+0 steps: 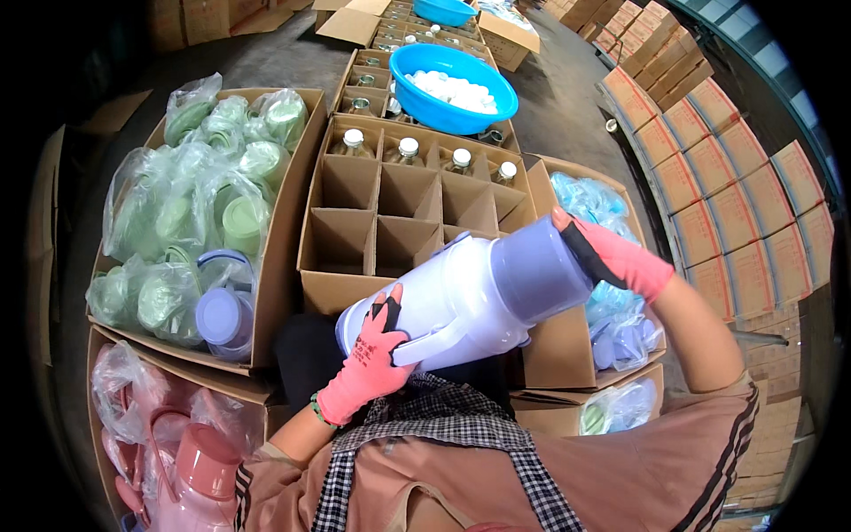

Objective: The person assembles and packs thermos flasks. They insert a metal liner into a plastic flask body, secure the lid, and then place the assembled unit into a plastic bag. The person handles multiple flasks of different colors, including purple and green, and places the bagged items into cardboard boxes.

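A pale lavender thermos flask (pixel 470 288) lies tilted across my lap, its base at the left and its darker purple cup lid (pixel 541 269) at the upper right. My left hand (pixel 368 363), in a pink glove with black fingertips, grips the body by the side handle (pixel 432 344). Wrapped over the end of the lid is my gloved right hand (pixel 620 257). Just beyond the flask stands a divided carton (pixel 346 288). Its near compartments hold nothing, and its far row has glass liners with white caps (pixel 408 149).
A blue basin (pixel 486 121) of white caps (pixel 452 90) rests on cartons behind. Bagged green flask parts (pixel 182 217) fill the left box. A pink flask (pixel 204 483) sits lower left. Blue bagged parts (pixel 592 199) are in the right box; stacked cartons (pixel 736 204) stand beyond.
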### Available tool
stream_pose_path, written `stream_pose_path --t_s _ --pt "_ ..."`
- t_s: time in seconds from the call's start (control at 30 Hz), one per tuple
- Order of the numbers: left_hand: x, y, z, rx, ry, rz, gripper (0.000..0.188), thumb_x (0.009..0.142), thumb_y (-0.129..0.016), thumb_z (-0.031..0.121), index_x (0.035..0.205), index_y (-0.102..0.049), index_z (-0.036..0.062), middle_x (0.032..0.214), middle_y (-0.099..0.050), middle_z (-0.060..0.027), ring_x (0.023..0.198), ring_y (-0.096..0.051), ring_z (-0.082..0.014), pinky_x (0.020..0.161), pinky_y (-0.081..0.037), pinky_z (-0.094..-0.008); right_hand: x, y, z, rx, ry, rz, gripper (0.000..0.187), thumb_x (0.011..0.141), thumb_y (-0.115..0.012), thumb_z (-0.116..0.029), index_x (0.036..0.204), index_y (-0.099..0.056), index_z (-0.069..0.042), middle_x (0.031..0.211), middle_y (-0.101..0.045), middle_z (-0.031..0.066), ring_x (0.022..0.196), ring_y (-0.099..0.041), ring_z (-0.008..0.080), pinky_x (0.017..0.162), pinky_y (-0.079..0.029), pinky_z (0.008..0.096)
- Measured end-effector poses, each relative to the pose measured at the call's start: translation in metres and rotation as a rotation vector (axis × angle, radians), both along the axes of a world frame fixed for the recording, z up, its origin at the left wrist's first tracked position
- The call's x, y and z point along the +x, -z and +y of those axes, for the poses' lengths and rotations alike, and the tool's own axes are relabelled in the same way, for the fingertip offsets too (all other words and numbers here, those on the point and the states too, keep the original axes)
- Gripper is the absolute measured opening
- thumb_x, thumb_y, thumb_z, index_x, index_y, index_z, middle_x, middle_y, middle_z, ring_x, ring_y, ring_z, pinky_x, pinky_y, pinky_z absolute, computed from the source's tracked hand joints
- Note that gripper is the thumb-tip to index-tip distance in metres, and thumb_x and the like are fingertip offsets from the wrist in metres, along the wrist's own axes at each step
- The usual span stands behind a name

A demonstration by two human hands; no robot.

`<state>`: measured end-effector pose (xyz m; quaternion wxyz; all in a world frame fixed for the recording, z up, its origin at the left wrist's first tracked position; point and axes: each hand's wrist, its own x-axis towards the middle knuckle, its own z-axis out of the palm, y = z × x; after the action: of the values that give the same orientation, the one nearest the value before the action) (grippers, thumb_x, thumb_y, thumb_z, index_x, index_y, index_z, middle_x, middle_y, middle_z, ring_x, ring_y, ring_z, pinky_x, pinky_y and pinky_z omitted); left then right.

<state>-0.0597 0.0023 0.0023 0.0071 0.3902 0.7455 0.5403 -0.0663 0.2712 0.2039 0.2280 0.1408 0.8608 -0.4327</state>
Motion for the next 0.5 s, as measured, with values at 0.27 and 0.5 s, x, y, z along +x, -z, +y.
stream_pose_path --t_s 0.27,0.5 --pt "0.021 -0.004 -0.001 -0.084 -0.023 0.062 0.020 0.053 -0.062 0.004 0.070 -0.053 0.0004 0.131 -0.025 -0.0276 0.116 -0.026 -0.0505 0.095 -0.027 -0.0477 0.037 -0.023 -0.007 0.378 -0.490 0.315 0.081 0.067 -0.065 -0.042 0.128 -0.027 -0.004 0.102 -0.052 0.0225 0.098 -0.050 0.0297 0.085 -0.038 0.0324" --pt "0.008 -0.044 0.022 -0.230 0.000 0.164 0.023 0.053 -0.067 0.008 0.071 -0.055 0.0009 0.128 -0.032 -0.0253 0.110 -0.035 -0.0459 0.093 -0.031 -0.0441 0.059 -0.043 -0.012 0.855 -0.298 0.501 0.067 0.070 -0.056 -0.052 0.105 -0.045 0.004 0.104 -0.049 0.0229 0.096 -0.049 0.0341 0.078 -0.040 0.0368"
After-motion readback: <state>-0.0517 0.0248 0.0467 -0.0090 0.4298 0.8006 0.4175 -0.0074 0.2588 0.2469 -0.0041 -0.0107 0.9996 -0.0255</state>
